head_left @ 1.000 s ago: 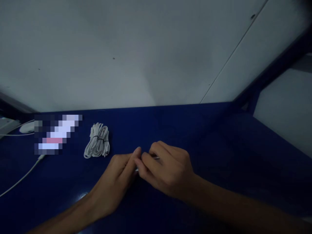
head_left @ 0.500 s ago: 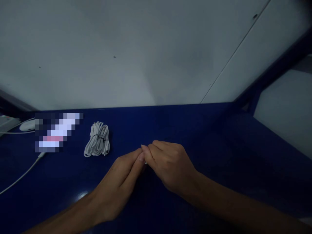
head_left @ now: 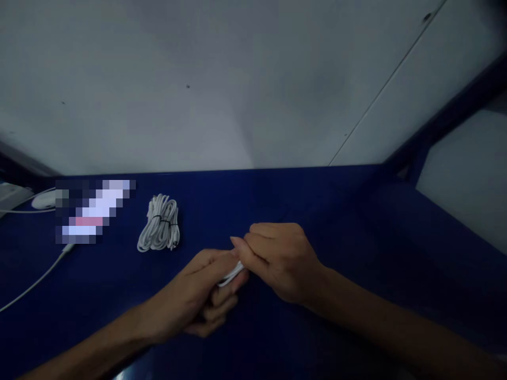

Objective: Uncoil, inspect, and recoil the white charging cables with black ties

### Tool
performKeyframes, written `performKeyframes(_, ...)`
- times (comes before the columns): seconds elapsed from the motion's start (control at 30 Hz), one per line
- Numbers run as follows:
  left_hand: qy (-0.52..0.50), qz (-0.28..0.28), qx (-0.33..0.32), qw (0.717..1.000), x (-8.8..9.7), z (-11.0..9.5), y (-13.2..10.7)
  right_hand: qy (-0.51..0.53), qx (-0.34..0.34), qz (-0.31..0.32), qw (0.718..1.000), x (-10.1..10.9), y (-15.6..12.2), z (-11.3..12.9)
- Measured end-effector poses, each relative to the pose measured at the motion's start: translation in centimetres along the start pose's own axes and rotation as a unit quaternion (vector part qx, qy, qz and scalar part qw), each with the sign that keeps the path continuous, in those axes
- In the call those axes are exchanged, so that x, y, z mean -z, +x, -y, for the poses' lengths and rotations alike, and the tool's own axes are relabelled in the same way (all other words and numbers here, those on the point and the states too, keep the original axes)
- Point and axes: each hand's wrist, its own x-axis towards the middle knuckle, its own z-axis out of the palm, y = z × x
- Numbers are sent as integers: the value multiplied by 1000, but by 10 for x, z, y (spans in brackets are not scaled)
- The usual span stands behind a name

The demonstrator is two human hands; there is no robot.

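Observation:
A coiled white cable shows between my two hands, most of it hidden by the fingers. My left hand is closed on it, thumb on top and fingers curled beneath. From the right, my right hand wraps its fingers round the other end of the coil, its thumb touching the left thumb. Left of the hands, a bundle of white cables lies on the blue table, bound with thin black ties.
At the left lies a pixelated, bright-screened device with a white cord running from it to the left edge. A white rounded object with a cable sits behind it. A grey-white wall panel rises at the table's back edge.
My left hand has turned and dropped slightly, so its lower fingers and part of the white cable now show. The right hand stays nearly in place. The view has shifted a little.

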Motion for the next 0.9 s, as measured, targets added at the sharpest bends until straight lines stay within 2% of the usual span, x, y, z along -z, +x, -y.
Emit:
performKeyframes(0.07, 35, -17, -15, 999, -2, 0, -1, 53, -30, 18, 998, 1, 0, -1)
performKeyframes(0.2, 127, -109, -56, 984, -8, 3, -4, 148, -85, 60, 983, 2, 0, 0)
performKeyframes(0.27, 120, -127, -63, 983, -9, 3, -4, 174, -119, 81, 974, 3, 0, 1)
performKeyframes(0.4, 58, -77, -23, 995, -7, -1, -3, 167, -138, 81, 973, 2, 0, 1)
performKeyframes(0.57, 2, 9, 21, 1000, -5, -7, -3, 87, -81, 58, 991, -1, -3, -3)
performKeyframes(0.77, -43, -15, 2, 999, -5, -4, 0, -38, -19, 14, 999, 0, -4, -4)
performKeyframes(0.83, -49, -27, -27, 998, -4, -2, 2, -31, -41, -4, 999, 2, -3, -3)
performKeyframes(0.9, -39, -27, -60, 997, -2, -2, 4, 40, -122, -20, 992, 5, -2, 0)
